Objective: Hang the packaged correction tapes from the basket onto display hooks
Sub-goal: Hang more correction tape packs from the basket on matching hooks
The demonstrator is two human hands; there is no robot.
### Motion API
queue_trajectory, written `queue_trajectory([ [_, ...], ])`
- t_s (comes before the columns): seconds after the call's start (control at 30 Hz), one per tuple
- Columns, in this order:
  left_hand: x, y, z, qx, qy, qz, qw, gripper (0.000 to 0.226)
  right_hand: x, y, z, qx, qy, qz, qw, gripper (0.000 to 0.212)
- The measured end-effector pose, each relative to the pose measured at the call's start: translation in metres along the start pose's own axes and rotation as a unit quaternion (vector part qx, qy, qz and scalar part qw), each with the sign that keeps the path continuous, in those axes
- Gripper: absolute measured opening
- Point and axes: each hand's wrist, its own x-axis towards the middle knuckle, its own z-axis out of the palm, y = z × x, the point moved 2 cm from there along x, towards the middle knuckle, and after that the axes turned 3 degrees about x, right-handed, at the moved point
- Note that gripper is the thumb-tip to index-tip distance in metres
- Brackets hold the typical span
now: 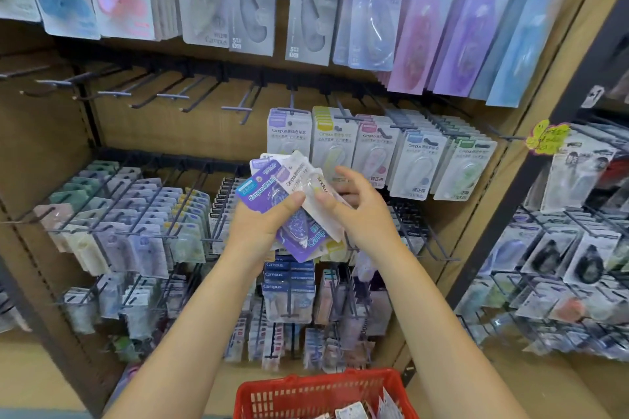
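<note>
The packets fanned in the hands are glossy card under clear plastic blisters that catch the light. Below them, the basket is red moulded plastic with a slotted wall. Above them, the bare hooks are thin dark metal wire (matt, not shiny). Behind the hooks, the back panel looks like matt brown wood-grain board.
</note>
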Motion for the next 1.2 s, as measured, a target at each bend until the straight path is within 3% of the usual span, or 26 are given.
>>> queue_trajectory([
  [0.13,0.001,0.001,0.010,-0.005,-0.002,-0.013,1.000,0.026,-0.004,0.001,-0.026,0.064,-0.021,0.045,0.997,0.030],
  [0.27,0.002,-0.002,0.018,-0.009,0.005,-0.019,1.000,0.026,-0.005,0.009,-0.030,0.104,-0.036,0.056,0.992,0.022],
  [0.4,0.001,0.000,0.001,0.007,0.045,-0.015,0.999,0.017,0.002,0.015,-0.030,0.134,0.060,0.028,0.989,0.009],
  [0.47,0.000,0.002,-0.014,0.014,0.071,-0.015,0.997,0.020,0.007,0.018,-0.022,0.127,0.070,0.017,0.989,0.004],
  [0.73,-0.006,0.014,-0.059,0.019,0.103,-0.013,0.994,0.019,0.039,-0.002,0.036,0.115,0.035,-0.008,0.993,0.012],
  [1.03,-0.004,0.021,-0.063,0.028,0.074,-0.011,0.997,0.018,0.055,0.001,0.056,0.114,0.087,0.004,0.990,0.011],
  [1.2,0.002,0.022,-0.064,0.033,0.061,-0.013,0.997,0.018,0.066,0.006,0.069,0.107,0.147,0.042,0.982,0.033],
])
